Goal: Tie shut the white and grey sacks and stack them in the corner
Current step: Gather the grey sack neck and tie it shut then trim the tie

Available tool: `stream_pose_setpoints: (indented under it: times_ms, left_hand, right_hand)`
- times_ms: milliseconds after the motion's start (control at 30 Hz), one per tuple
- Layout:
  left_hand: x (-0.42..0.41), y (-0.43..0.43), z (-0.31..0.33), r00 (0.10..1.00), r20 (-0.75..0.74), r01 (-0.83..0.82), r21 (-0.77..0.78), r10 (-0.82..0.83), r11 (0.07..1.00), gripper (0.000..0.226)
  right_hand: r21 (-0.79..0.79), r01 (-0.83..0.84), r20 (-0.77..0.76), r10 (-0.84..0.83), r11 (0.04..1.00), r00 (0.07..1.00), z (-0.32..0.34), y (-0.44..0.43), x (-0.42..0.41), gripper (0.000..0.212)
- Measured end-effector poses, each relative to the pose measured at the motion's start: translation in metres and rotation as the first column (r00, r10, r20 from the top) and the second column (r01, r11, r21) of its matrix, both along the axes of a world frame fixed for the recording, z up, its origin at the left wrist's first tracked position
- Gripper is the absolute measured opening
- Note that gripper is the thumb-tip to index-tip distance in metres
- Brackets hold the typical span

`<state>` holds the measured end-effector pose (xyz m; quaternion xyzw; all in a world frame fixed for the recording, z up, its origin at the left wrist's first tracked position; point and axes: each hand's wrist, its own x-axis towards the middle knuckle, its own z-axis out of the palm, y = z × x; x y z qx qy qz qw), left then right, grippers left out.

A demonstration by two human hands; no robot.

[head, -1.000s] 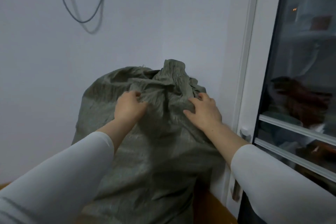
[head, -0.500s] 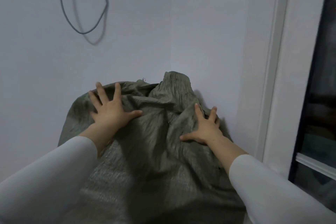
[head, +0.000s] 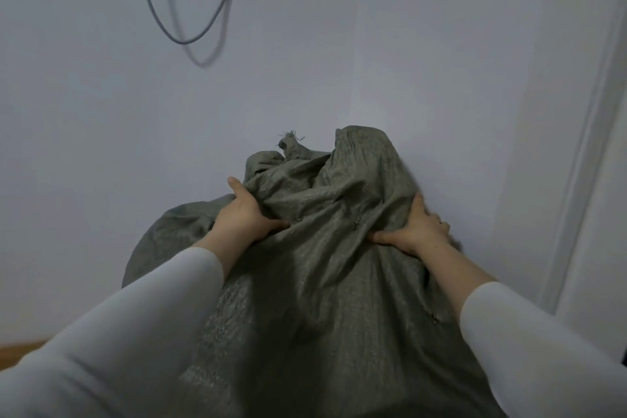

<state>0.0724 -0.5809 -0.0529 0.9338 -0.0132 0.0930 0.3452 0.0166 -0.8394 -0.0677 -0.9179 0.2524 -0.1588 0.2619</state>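
A full grey woven sack [head: 322, 282] leans into the corner where two white walls meet. Its gathered, bunched top [head: 359, 159] stands up against the wall. My left hand [head: 244, 217] grips the fabric on the left side just below the bunched top, thumb in front and fingers behind the fold. My right hand [head: 414, 231] grips the fabric on the right side at the same height. Both sleeves are white. No white sack is in view.
A grey cable loop [head: 190, 10] hangs on the left wall above the sack. A white door or window frame [head: 583, 180] runs down the right side. A strip of wooden floor [head: 20, 353] shows at the lower left.
Both hands went from lying flat and spread on the sack to closing around its fabric nearer the bunched top. The view shifted left, and the dark window pane left the frame.
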Motion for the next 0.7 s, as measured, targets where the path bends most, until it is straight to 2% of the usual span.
stream_pose_setpoints:
  times_ms: [67, 133, 200, 267, 367, 433, 500, 567, 633, 700]
  left_hand:
    - [0.002, 0.005, 0.004, 0.998, -0.056, 0.024, 0.112, -0.018, 0.993, 0.122]
    - [0.004, 0.012, 0.01, 0.994, -0.111, 0.05, 0.225, -0.025, 0.973, 0.131]
    - [0.005, 0.018, 0.015, 0.983, -0.175, 0.104, 0.271, -0.058, 0.957, 0.136]
    - [0.005, 0.025, 0.017, 0.956, -0.256, 0.207, 0.234, -0.146, 0.95, 0.13]
    - [0.008, 0.034, 0.008, 0.899, -0.358, 0.328, 0.169, -0.252, 0.93, 0.137]
    - [0.01, 0.033, -0.004, 0.92, -0.314, 0.307, 0.202, -0.235, 0.93, 0.135]
    - [0.013, 0.032, -0.016, 0.938, -0.249, 0.284, 0.157, -0.24, 0.946, 0.137]
    - [0.015, 0.031, -0.022, 0.928, -0.237, 0.314, 0.084, -0.287, 0.946, 0.134]
    - [0.017, 0.03, -0.025, 0.945, -0.197, 0.293, 0.145, -0.263, 0.945, 0.116]
    - [0.019, 0.029, -0.024, 0.963, -0.129, 0.263, 0.265, -0.236, 0.928, 0.07]
  right_hand:
    - [0.023, 0.009, 0.002, -0.009, 1.0, 1.0, 0.003, 0.004, 0.005, 0.126]
    - [0.034, 0.0, 0.006, -0.001, 0.999, 1.0, 0.005, 0.007, 0.008, 0.118]
    - [0.045, -0.029, 0.014, 0.028, 0.999, 1.0, 0.007, 0.005, 0.011, 0.106]
    - [0.11, -0.04, 0.065, 0.033, 0.993, 0.997, 0.008, 0.003, 0.014, 0.092]
    - [0.279, -0.036, 0.14, -0.004, 0.96, 0.99, 0.006, 0.003, 0.016, 0.098]
    - [0.351, -0.081, 0.196, 0.011, 0.933, 0.98, 0.004, 0.008, 0.02, 0.096]
    - [0.327, -0.105, 0.241, 0.024, 0.939, 0.97, 0.002, 0.014, 0.023, 0.078]
    - [0.235, -0.073, 0.281, 0.004, 0.969, 0.96, 0.001, 0.02, 0.026, 0.059]
    - [0.183, -0.001, 0.336, -0.062, 0.983, 0.94, -0.001, 0.025, 0.027, 0.043]
    - [0.184, 0.081, 0.413, -0.152, 0.98, 0.898, 0.0, 0.028, 0.025, 0.03]
